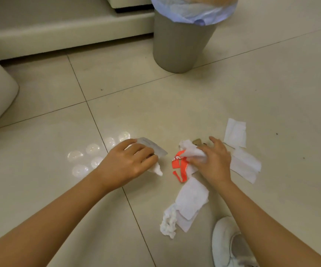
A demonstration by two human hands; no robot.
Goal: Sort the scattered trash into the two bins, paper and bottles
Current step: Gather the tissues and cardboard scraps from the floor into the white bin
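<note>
Both forearms reach down: left hand grips flat paper, right hand clutches crumpled tissue.

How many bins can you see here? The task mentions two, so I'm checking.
1. A grey bin with a pale blue liner stands on the floor, top centre, beyond both hands. A second bin may be outside the view.

Glossy beige tiled floor with dark grout lines, cream sofa base, ceiling-light reflections
</note>
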